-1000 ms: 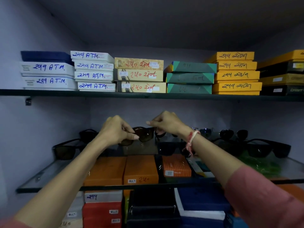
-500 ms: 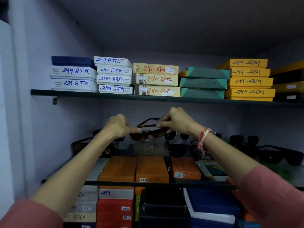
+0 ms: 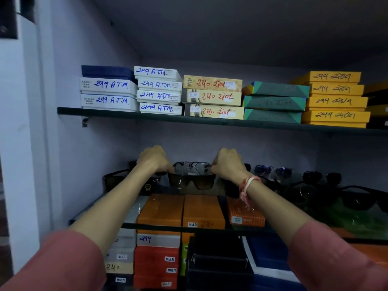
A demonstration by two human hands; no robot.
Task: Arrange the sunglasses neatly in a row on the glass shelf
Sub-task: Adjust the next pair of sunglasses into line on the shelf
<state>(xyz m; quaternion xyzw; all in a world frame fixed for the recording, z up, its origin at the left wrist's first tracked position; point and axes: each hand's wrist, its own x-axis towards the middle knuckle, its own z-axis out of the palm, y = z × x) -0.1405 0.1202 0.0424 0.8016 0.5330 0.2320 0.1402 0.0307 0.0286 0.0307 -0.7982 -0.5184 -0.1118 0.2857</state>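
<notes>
Both hands up at the glass shelf (image 3: 100,208), placing one pair. Left hand (image 3: 154,159) and right hand (image 3: 227,163) each pinch an end of the brown-lens sunglasses (image 3: 192,181); fingers curled in tight on the frame corners, tips mostly hidden behind the knuckles. The pair sits level, lenses facing out, at or just above the glass; contact can't be confirmed.

To do this step well: probably lower both ends together so the frame lands flat, square the front to the shelf edge, keep it clear of the wire-frame aviators (image 3: 192,166) just behind, then let go evenly so it doesn't skew.

Rest of the row: black sunglasses (image 3: 115,181) at far left, blue-lens pair (image 3: 273,171) and more dark pairs (image 3: 357,196) to the right, loosely spaced, some overlapping; they likely need tidying.

Containers: all boxes shut, contents unseen. Upper shelf (image 3: 147,116) carries stacked white boxes (image 3: 159,95), beige boxes (image 3: 212,97), green boxes (image 3: 275,101), yellow boxes (image 3: 336,101). Orange boxes (image 3: 180,211) lie under the glass.
</notes>
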